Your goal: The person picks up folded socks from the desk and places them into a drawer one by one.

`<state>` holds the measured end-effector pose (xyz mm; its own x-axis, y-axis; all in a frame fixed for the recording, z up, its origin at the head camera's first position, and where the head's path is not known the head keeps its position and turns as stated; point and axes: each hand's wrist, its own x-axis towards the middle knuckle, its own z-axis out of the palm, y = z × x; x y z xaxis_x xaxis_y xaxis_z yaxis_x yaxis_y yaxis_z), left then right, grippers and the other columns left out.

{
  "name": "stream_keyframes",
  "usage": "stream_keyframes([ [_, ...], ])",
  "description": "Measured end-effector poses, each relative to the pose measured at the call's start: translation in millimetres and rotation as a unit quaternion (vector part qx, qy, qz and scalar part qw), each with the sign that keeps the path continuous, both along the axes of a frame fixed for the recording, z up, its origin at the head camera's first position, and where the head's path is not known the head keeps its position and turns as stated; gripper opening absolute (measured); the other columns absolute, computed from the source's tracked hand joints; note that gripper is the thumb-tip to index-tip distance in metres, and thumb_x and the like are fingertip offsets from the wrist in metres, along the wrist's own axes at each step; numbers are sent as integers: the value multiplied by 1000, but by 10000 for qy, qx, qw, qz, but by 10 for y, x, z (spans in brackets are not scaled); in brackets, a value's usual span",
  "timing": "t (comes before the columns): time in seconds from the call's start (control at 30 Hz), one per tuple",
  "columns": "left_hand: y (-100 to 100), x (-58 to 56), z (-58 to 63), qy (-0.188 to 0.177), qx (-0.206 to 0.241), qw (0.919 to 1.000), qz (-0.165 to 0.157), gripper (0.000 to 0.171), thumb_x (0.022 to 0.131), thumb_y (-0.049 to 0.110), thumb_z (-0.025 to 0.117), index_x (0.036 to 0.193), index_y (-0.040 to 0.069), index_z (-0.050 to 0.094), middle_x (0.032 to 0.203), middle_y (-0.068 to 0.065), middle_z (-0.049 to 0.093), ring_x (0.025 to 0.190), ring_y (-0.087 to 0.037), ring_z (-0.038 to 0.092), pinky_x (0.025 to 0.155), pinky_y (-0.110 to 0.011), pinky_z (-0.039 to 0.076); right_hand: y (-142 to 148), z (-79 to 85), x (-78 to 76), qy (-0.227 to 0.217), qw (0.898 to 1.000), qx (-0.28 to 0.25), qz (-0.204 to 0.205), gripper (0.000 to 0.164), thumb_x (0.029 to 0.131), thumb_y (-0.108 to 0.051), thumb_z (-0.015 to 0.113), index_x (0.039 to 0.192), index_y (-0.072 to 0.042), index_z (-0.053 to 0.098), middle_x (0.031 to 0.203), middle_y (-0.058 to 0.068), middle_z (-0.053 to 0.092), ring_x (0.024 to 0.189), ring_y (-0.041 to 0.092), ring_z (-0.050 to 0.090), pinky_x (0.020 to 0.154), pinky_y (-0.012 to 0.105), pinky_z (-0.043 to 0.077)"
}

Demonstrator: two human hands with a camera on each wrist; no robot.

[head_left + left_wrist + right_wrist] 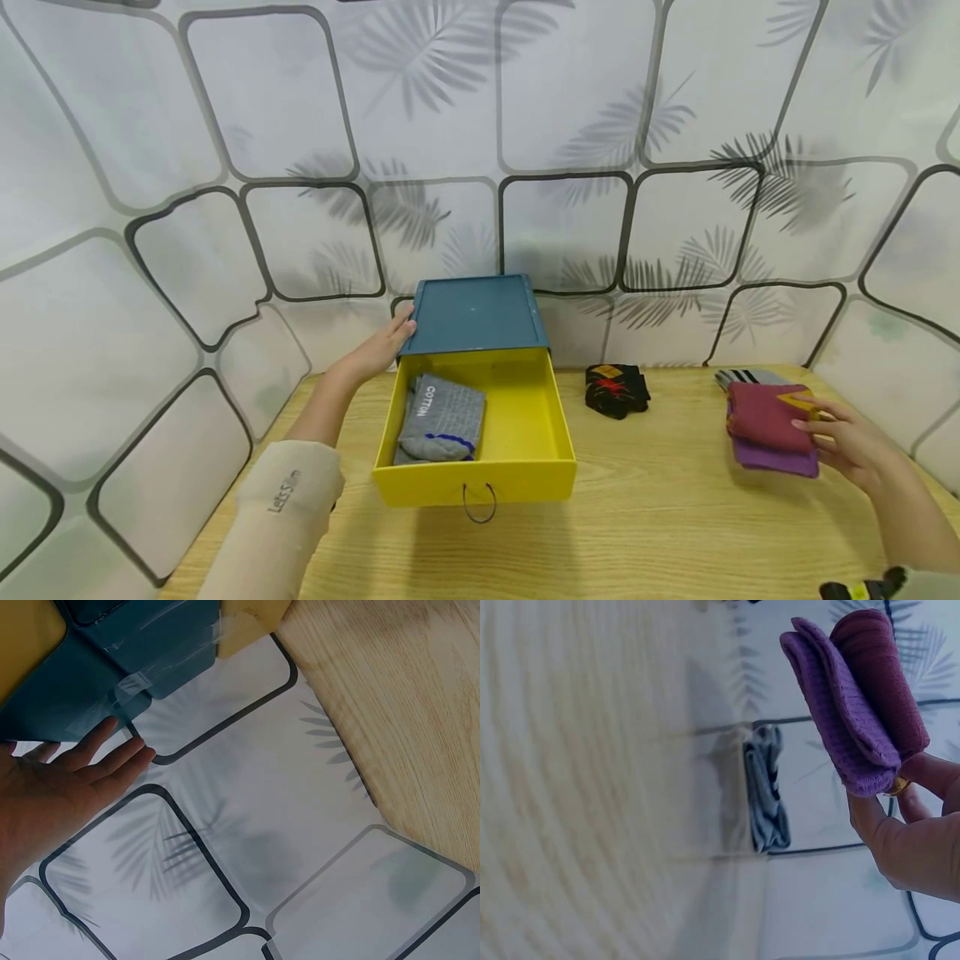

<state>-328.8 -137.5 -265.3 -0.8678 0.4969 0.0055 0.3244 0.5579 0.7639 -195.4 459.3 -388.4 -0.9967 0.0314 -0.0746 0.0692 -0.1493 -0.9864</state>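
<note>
My right hand point(851, 442) pinches a folded pair of socks point(771, 417), maroon over purple with a mustard patch, held above the table on the right. In the right wrist view the folded socks point(855, 705) hang off the table between thumb and fingers. My left hand point(384, 343) rests with fairly straight fingers against the left side of a blue box point(480, 315). Its yellow drawer point(525, 408) is pulled out toward me. Inside, at the left, lie folded grey socks point(446, 417) marked "COTTON". The left wrist view shows the left hand point(67, 784) at the box's side.
Black folded socks point(617, 390) with a red and yellow pattern lie right of the drawer. Grey striped socks point(750, 377) sit behind the held pair. A patterned curtain point(562, 233) encloses the wooden table point(645, 517) at the back and sides. A cord loop point(480, 504) hangs at the drawer front.
</note>
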Motion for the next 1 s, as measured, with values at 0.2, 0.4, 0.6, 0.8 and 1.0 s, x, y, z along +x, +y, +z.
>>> stream_keyframes([
  [0.2,0,-11,-10,-44,5,10000,-2,55,104,29,17,147,5,-5,150,-20,-6,135,-38,-3,105,-54,4,-176,150,-52,542,9971,-294,448,40,95,3,45,105,-28,68,104,-7,40,85,10,60,69,27,51],
  [0.4,0,-10,3,-22,-55,10000,33,54,104,29,16,147,6,-6,150,-20,-6,135,-38,-2,105,-53,4,-395,310,-112,1206,9830,-764,1159,43,96,8,36,116,-18,65,106,-4,53,89,14,60,71,29,51],
  [0.6,0,-10,0,-19,-56,10000,23,54,104,29,16,147,6,-5,150,-20,-6,135,-37,-2,106,-53,4,-645,481,-178,1485,9700,-1032,1622,46,96,10,31,120,-14,61,109,1,52,91,16,59,73,30,51],
  [0.8,1,-11,0,-18,-9,10000,-2,54,104,29,17,147,6,-6,150,-20,-6,135,-37,-3,106,-53,4,-884,687,-215,1364,9781,-514,1487,41,97,5,36,121,-19,58,115,-2,49,94,16,58,73,30,51],
  [1.0,1,0,5,-67,15,10000,33,55,103,30,17,147,6,-5,151,-18,-6,135,-36,-3,106,-52,4,-1136,896,-242,1290,9795,-296,1521,38,97,3,39,121,-20,58,119,-2,45,98,14,56,76,30,50],
])
